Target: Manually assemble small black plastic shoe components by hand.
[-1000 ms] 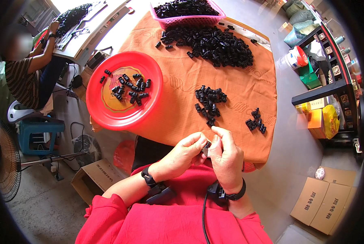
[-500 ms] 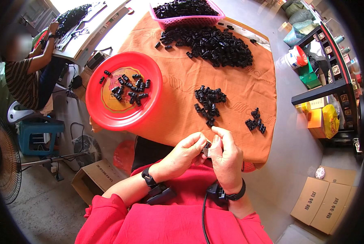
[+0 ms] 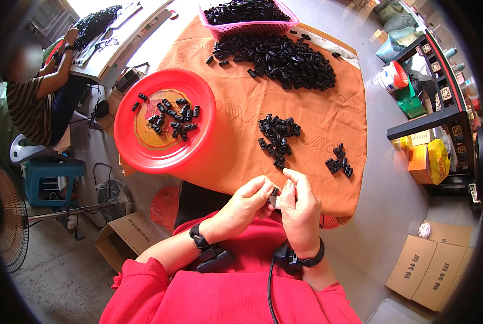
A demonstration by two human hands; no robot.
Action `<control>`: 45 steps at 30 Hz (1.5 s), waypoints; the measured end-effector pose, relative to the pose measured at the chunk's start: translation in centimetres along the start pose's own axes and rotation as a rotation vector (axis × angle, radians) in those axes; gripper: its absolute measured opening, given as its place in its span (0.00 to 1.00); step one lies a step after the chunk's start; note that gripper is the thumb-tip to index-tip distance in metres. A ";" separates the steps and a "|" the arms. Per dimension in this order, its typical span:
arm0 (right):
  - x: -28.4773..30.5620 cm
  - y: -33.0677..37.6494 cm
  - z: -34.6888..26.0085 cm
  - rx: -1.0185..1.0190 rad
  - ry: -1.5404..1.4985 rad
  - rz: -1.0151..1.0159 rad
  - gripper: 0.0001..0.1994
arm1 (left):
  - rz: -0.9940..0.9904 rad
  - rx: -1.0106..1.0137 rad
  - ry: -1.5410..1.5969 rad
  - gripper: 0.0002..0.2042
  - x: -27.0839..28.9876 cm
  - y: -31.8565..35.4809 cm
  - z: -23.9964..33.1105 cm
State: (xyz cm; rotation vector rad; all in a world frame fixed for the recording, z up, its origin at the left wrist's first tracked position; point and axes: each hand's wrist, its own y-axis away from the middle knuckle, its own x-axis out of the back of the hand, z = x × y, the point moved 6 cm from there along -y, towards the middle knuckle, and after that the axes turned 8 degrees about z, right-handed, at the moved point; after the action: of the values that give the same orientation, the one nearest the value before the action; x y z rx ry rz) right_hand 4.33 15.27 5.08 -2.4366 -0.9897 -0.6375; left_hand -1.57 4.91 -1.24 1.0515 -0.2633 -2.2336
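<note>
At the near edge of the table, my left hand [image 3: 240, 209] pinches a small black plastic part [image 3: 275, 191] between thumb and fingers. My right hand [image 3: 302, 216] closes on the same part from the other side. Something pale or shiny [image 3: 273, 201] shows between the fingertips; its kind cannot be made out. Just beyond the hands lies a small group of black plastic parts [image 3: 279, 132] on the orange cloth [image 3: 230, 146]. A smaller cluster of similar parts [image 3: 338, 162] is off to the right. More of them lie in a red plastic basin [image 3: 202, 137] at the left.
A large heap of black parts [image 3: 290, 62] covers the table's far side, below a full pink basket [image 3: 252, 28]. A person [image 3: 36, 102] works at a white table on the left. A fan [image 3: 4, 210], a blue stool [image 3: 52, 175] and cardboard boxes [image 3: 427, 267] stand around.
Both hands stay in nearly the same place, still closed on the small part, with only a slight shift of the fingers. The parts on the table look unmoved.
</note>
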 end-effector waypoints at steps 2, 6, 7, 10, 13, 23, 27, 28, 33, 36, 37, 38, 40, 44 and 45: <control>0.2 -0.1 -0.2 0.036 0.020 0.022 0.11 | -0.023 0.005 0.000 0.12 0.1 0.0 0.1; 1.0 -0.3 0.2 -0.090 -0.085 0.056 0.11 | -0.024 0.080 0.094 0.13 -0.3 0.1 0.3; 1.1 -0.4 0.2 -0.098 -0.100 0.058 0.10 | -0.023 0.080 0.094 0.13 -0.3 0.1 0.3; 0.8 -0.5 0.4 -0.057 -0.103 0.007 0.10 | -0.020 0.100 0.157 0.14 -0.2 0.1 0.3; 0.5 -0.5 0.4 -0.051 -0.141 -0.071 0.10 | -0.005 0.079 0.136 0.14 -0.4 0.2 0.6; -0.3 -0.4 -0.3 -0.051 -0.218 -0.301 0.10 | -0.002 0.067 0.097 0.13 0.5 -0.3 0.9; -0.2 -0.2 -0.1 -0.054 -0.262 -0.304 0.11 | -0.044 0.130 0.213 0.14 0.6 -0.3 0.9; -0.1 -0.2 0.0 -0.018 -0.240 -0.281 0.11 | -0.043 0.128 0.213 0.14 0.7 -0.3 1.0; 0.3 -0.5 -0.6 0.149 -0.192 -0.119 0.11 | -0.076 0.099 0.313 0.15 -0.2 0.0 2.0; 0.6 -0.6 -1.5 0.263 -0.107 -0.136 0.11 | -0.062 0.098 0.285 0.15 0.4 -0.2 1.5; 0.6 -0.5 -1.7 0.273 -0.080 -0.178 0.12 | -0.063 0.098 0.284 0.15 0.7 -0.3 1.4; 0.5 -0.4 -1.8 0.283 -0.054 -0.219 0.12 | -0.085 0.095 0.262 0.15 0.9 -0.3 1.3; 0.3 -0.2 -1.5 0.145 -0.152 -0.232 0.13 | -0.107 0.092 0.240 0.15 1.1 -0.3 1.2; -0.2 0.1 -1.3 0.098 -0.258 -0.261 0.15 | -0.047 0.092 0.094 0.14 1.5 -0.4 1.0; -0.1 0.0 -1.3 0.098 -0.258 -0.260 0.15 | -0.050 0.089 0.067 0.15 1.5 -0.5 1.0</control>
State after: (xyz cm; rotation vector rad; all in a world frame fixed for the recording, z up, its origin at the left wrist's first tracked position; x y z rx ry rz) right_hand 3.93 14.55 6.04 -2.3640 -1.4218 -0.3497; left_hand -3.26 4.26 -1.69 1.1903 -0.3132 -2.2437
